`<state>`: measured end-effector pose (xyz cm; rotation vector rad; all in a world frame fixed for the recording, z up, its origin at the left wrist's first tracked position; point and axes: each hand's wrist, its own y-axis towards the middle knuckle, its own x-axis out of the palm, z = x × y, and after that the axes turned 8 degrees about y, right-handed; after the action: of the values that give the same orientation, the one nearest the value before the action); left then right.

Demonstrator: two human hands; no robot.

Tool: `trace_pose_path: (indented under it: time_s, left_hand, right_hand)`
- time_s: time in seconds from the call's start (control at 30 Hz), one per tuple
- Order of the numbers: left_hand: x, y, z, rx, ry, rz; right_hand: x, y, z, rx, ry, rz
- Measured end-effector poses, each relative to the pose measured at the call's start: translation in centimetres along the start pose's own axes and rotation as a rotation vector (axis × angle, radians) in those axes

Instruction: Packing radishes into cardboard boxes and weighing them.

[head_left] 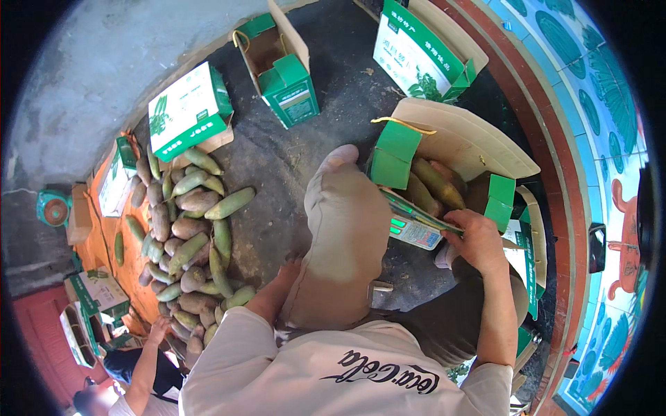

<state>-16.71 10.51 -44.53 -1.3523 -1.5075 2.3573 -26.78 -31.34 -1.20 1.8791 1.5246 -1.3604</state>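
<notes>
My right hand (479, 239) grips the near edge of an open green and white cardboard box (395, 156), fingers curled over its wall. Inside lie several long green and reddish-brown radishes (437, 184). The box appears to rest on a digital scale (415, 233) with a lit green display, whose platform is hidden. My left hand (291, 267) reaches down beside my raised left knee; the leg covers its fingers, so what it touches cannot be seen. Left of that knee, a large heap of green and brownish radishes (198, 201) covers the floor.
A closed box (187, 111) and two open boxes (295, 93) (423, 52) stand at the back. Another open box (531, 249) is at the right, by the tiled wall (590, 139). At lower left, a co-worker's hand (159, 331) touches the heap.
</notes>
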Motion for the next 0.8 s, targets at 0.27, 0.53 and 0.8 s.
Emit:
trace_pose_path:
  time_s: [0.27, 0.53, 0.8]
  left_hand:
    - [-2.2, -1.8, 0.1, -0.09, -0.013, -0.037]
    - [-8.4, -0.6, 5.0, -0.218, 0.011, -0.053]
    - [-8.6, -8.6, -3.5, -0.367, 0.046, -0.038]
  right_hand:
    - [-0.1, -0.4, 0.5, -0.014, -0.058, 0.028]
    - [0.2, -0.4, 0.9, -0.063, -0.126, 0.026]
    - [0.9, -0.7, 1.4, -0.088, -0.176, 0.024]
